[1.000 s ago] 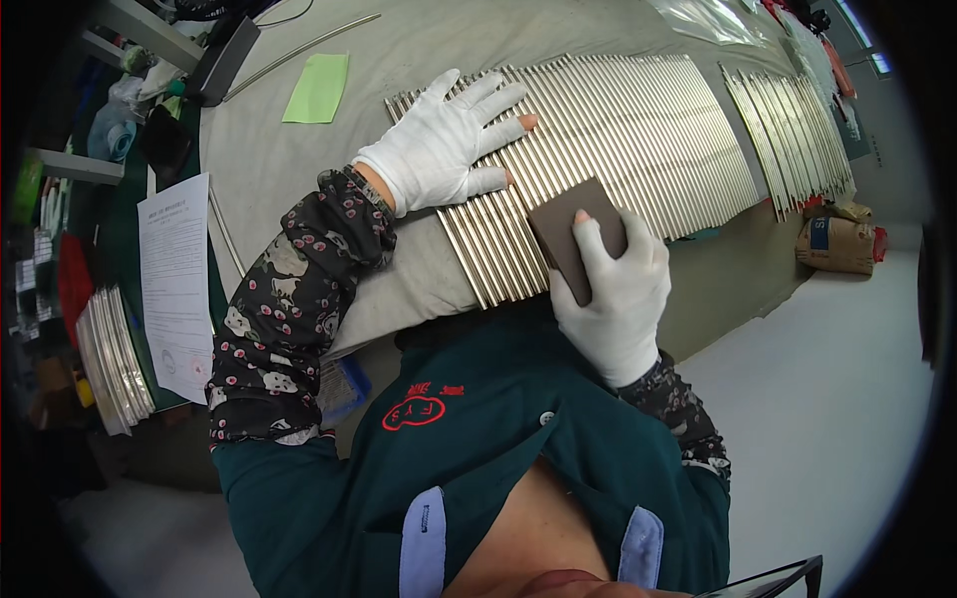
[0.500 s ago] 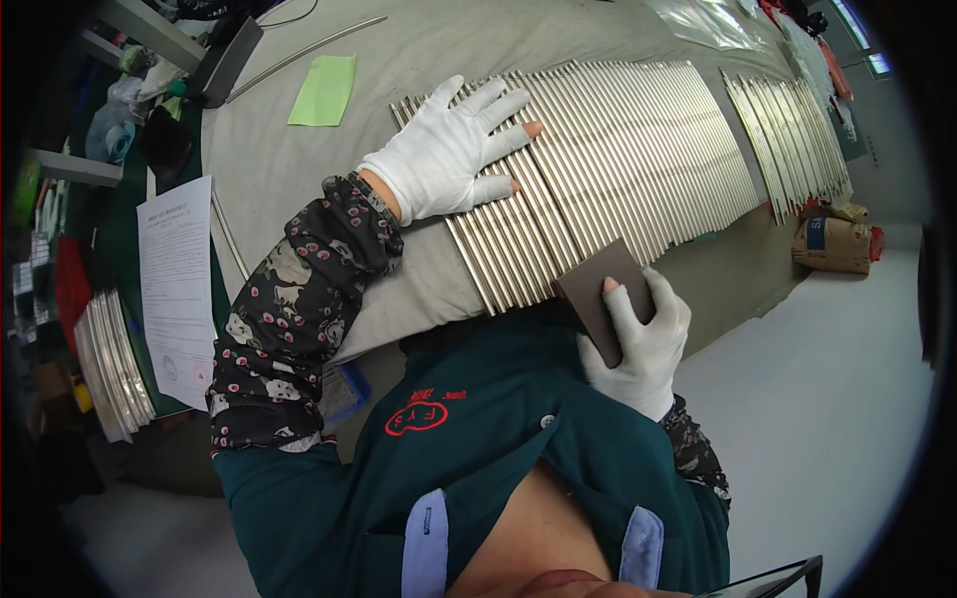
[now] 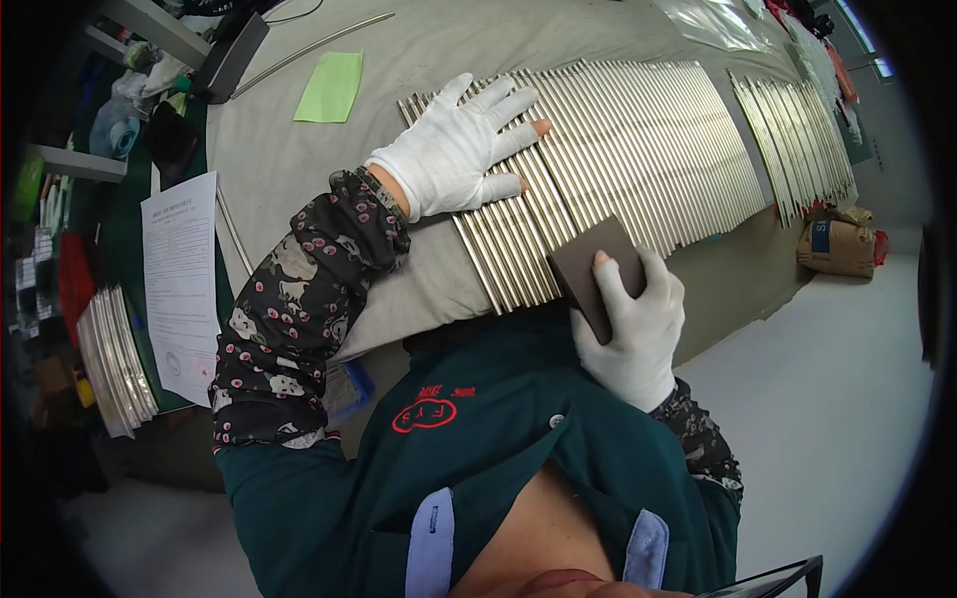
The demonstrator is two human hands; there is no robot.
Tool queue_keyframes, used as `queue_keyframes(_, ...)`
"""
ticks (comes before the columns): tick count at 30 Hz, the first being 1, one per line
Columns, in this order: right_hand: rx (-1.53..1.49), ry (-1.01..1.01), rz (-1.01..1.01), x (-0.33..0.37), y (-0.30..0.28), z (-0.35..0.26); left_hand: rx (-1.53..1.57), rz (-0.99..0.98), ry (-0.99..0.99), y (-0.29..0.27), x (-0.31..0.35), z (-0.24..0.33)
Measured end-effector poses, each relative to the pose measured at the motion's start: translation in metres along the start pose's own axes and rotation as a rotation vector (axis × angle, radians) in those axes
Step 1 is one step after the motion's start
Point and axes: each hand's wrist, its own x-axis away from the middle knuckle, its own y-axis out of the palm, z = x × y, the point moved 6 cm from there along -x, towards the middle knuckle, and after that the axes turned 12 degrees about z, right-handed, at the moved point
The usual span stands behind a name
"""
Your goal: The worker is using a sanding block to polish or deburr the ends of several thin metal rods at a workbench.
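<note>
Many thin silver metal rods (image 3: 638, 140) lie side by side on a grey cloth-covered table (image 3: 299, 169). My left hand (image 3: 461, 149), in a white glove, lies flat with fingers spread on the rods' left part. My right hand (image 3: 633, 329), also gloved, grips a dark brown sanding block (image 3: 595, 271) at the near ends of the rods, by the table's front edge.
A second batch of rods (image 3: 797, 140) lies to the right. A green paper (image 3: 331, 87) and a long single rod (image 3: 309, 45) lie at the back. A printed sheet (image 3: 179, 279) and stacked rods (image 3: 115, 364) are at left. A brown sack (image 3: 837, 247) sits on the floor.
My right hand has drawn the sanding block toward me along the rods to their near ends. My left hand has stayed pressed on the rods.
</note>
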Motion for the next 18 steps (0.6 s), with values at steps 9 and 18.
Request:
queue_keyframes(9, -0.061, -0.022, -0.005, 0.029, -0.022, 0.016, 0.004, 0.006, 0.008, 0.002, -0.001, -0.003)
queue_keyframes(18, -0.11, 0.032, 0.084, 0.02, -0.018, 0.008, -0.004, 0.003, 0.018, 0.001, 0.01, -0.007)
